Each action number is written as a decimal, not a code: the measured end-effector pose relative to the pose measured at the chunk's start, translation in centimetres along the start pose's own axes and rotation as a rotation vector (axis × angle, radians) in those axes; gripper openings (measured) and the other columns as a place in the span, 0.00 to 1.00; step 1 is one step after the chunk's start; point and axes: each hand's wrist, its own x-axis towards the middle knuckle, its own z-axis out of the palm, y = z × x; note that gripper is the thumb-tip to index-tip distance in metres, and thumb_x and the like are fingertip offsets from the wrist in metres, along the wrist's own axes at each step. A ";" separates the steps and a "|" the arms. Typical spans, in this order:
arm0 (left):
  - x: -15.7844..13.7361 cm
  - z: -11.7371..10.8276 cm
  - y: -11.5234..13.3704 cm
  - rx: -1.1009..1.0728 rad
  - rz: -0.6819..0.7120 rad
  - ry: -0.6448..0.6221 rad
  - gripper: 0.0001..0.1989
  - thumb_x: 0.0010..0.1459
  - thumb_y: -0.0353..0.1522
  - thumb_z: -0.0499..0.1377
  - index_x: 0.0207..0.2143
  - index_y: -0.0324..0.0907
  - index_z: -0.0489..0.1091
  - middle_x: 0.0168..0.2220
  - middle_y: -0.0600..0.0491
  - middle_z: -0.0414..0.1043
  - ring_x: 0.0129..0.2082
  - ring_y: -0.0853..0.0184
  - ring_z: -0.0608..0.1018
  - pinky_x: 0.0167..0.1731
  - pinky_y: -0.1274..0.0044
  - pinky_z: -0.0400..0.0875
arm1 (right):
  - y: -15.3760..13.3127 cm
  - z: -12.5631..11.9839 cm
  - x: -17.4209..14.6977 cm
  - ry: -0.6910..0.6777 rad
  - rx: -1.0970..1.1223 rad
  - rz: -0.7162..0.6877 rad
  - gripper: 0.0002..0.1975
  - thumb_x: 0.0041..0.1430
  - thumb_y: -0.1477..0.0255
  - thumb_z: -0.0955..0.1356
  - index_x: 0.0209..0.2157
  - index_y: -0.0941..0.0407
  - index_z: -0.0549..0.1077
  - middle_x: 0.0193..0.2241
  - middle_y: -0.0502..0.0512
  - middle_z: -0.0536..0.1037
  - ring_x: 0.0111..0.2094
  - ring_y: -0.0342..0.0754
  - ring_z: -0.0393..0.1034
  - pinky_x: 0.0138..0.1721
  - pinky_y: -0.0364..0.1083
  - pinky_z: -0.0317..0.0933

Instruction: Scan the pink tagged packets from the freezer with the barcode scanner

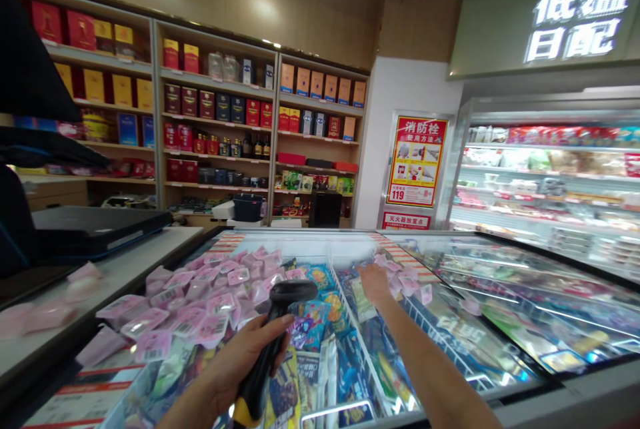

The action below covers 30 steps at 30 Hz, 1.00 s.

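Note:
My left hand (pixel 260 349) is closed around the grip of a black and yellow barcode scanner (pixel 293 290), its head raised above the freezer. To its left, many pink packs with barcode labels (pixel 200 296) lie heaped on the glass freezer lid (pixel 320 242). My right hand (pixel 374 282) reaches across the lid, beside a smaller group of pink packs (pixel 407 280). Its fingers are small and blurred, so whether they grip a pack is unclear. Beneath the glass lie colourful bags of frozen goods (pixel 345 376).
More pink packs (pixel 55 309) rest on the white ledge (pixel 165 249) at left, near a black flat device (pixel 100 226). A second glass-topped freezer section (pixel 525 309) extends to the right. Shelves of boxed goods (pixel 215 109) and a lit chilled cabinet (pixel 550 176) stand behind.

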 end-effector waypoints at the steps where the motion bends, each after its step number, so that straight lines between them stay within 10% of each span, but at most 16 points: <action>1: 0.0 0.0 0.1 0.000 0.000 0.002 0.14 0.43 0.41 0.57 0.20 0.39 0.62 0.15 0.59 0.63 0.13 0.78 0.63 0.15 0.84 0.58 | 0.1 -0.1 0.0 0.003 0.001 -0.003 0.15 0.52 0.81 0.56 0.35 0.59 0.70 0.34 0.60 0.71 0.40 0.52 0.61 0.39 0.51 0.50; 10: 0.4 1.2 0.5 -0.045 0.002 0.023 0.15 0.41 0.41 0.58 0.19 0.39 0.59 0.13 0.60 0.61 0.12 0.78 0.63 0.13 0.84 0.57 | -1.3 -1.0 -0.3 0.059 0.188 -0.012 0.14 0.49 0.72 0.61 0.40 0.55 0.66 0.35 0.56 0.71 0.40 0.52 0.62 0.40 0.49 0.51; 18: 3.0 2.6 0.3 -0.037 0.040 0.052 0.15 0.41 0.41 0.57 0.19 0.39 0.59 0.12 0.60 0.62 0.11 0.78 0.63 0.12 0.84 0.56 | -6.3 -0.1 -0.4 -0.170 1.767 0.626 0.15 0.50 0.61 0.56 0.35 0.55 0.63 0.24 0.51 0.71 0.20 0.43 0.66 0.20 0.42 0.57; 30: 2.6 2.1 -0.5 -0.059 0.062 0.002 0.15 0.42 0.42 0.57 0.19 0.39 0.59 0.13 0.60 0.61 0.11 0.78 0.63 0.13 0.83 0.55 | -7.1 1.7 0.0 -0.259 1.907 0.770 0.11 0.51 0.68 0.54 0.23 0.57 0.61 0.15 0.49 0.65 0.16 0.41 0.64 0.20 0.41 0.59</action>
